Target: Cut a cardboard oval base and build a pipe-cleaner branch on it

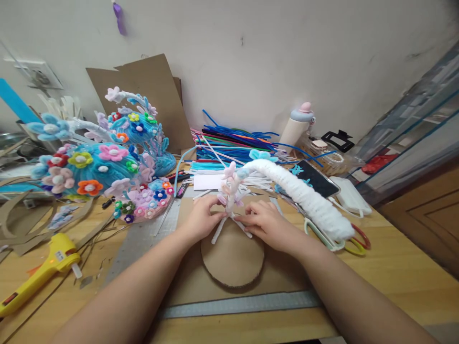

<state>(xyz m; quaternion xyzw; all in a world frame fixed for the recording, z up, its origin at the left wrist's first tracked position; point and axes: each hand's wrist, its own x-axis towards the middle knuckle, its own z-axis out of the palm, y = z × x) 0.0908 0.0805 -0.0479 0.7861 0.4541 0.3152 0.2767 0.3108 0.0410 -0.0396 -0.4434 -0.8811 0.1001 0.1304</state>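
Observation:
A curved stem wrapped in fluffy white (pixel 304 196) arches to the right, with a blue pipe-cleaner flower (pixel 263 155) near its bend and pale pink flowers (pixel 229 170) on its upright part. The upright's foot splits into white legs (pixel 219 230) spread over a round cardboard disc (pixel 232 263). On the left, my left hand (pixel 203 217) pinches the foot between thumb and fingers. My right hand (pixel 267 222) grips the foot's right side, fingertips on the other leg. Some fingertips are hidden behind the stem.
A yellow glue gun (pixel 46 272) lies left, below finished flower-covered pieces (pixel 96 167). Behind my hands are bundled pipe cleaners (pixel 233 143), a bottle (pixel 296 125) and a phone (pixel 315 179). Scissors (pixel 322 236) lie under the white arch. A cardboard sheet (pixel 283 274) lies beneath the disc.

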